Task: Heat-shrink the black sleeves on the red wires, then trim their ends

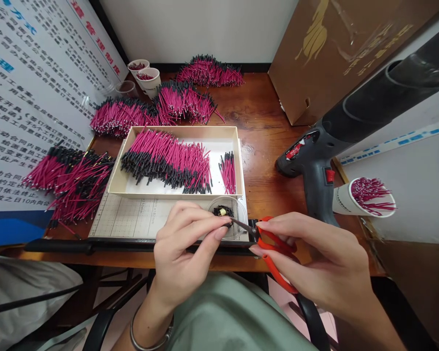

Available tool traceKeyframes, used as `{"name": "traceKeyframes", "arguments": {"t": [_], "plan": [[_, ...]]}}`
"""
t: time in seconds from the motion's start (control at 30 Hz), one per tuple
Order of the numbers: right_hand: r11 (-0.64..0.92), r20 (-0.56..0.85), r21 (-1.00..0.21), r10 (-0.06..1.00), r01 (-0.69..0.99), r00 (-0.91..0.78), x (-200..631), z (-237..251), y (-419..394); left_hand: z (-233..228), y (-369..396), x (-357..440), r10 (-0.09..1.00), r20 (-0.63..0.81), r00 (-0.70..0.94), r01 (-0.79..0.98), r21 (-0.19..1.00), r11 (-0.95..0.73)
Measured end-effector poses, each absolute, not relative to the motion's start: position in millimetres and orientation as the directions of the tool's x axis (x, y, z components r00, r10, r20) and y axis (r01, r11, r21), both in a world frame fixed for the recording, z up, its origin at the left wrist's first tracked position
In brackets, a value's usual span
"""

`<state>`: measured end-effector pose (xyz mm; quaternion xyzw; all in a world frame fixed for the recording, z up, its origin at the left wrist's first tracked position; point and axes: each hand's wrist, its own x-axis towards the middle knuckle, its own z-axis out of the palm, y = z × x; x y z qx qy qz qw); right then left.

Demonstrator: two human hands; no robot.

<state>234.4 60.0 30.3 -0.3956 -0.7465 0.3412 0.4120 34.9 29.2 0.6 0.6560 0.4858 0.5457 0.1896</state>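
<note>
Partly covered scissors (257,233), tips unclear by left hand (186,248)

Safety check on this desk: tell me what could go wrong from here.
The red-handled scissors point at the fingertips of the left hand, so a slip might nick them. The clear dish of black bits sits close by and could be knocked. The paper cup of pink wires stands near the right hand, which might tip it.

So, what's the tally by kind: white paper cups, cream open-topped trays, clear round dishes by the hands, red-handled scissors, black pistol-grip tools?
White paper cups: 3
Cream open-topped tray: 1
Clear round dish: 1
Red-handled scissors: 1
Black pistol-grip tool: 1
Total: 7
</note>
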Motion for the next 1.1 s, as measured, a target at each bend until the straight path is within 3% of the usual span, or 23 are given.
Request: {"name": "traceKeyframes", "arguments": {"t": [0.13, 0.3, 0.4, 0.53, 0.73, 1.0, 1.1], "plan": [[0.436, 0.343, -0.828, 0.891, 0.352, -0.296, 239, 28, 59, 5, 36, 19, 0.787, 0.603, -0.129, 0.597, 0.681, -0.424], [0.446, 0.348, -0.835, 0.882, 0.321, -0.318, 242, 23, 58, 25, 61, -24, 0.736, 0.671, -0.092, 0.858, 0.429, -0.284], [0.46, 0.359, -0.834, 0.872, 0.305, -0.334, 242, 20, 58, 38, 78, -45, 0.836, 0.544, -0.066, 0.927, 0.343, -0.15], [0.461, 0.354, -0.827, 0.871, 0.321, -0.34, 243, 18, 57, 43, 101, -53, 0.941, 0.339, 0.02, 0.946, 0.299, -0.127], [0.49, 0.373, -0.786, 0.863, 0.379, -0.342, 243, 20, 59, 35, 119, -47, 0.984, 0.154, 0.092, 0.985, 0.132, -0.113], [0.477, 0.36, -0.793, 0.869, 0.38, -0.339, 244, 16, 59, 42, 122, -38, 0.973, 0.179, 0.149, 0.972, 0.155, -0.178], [0.467, 0.357, -0.8, 0.875, 0.377, -0.328, 242, 15, 59, 49, 132, -13, 0.968, 0.089, 0.236, 0.96, 0.135, -0.247]]}}
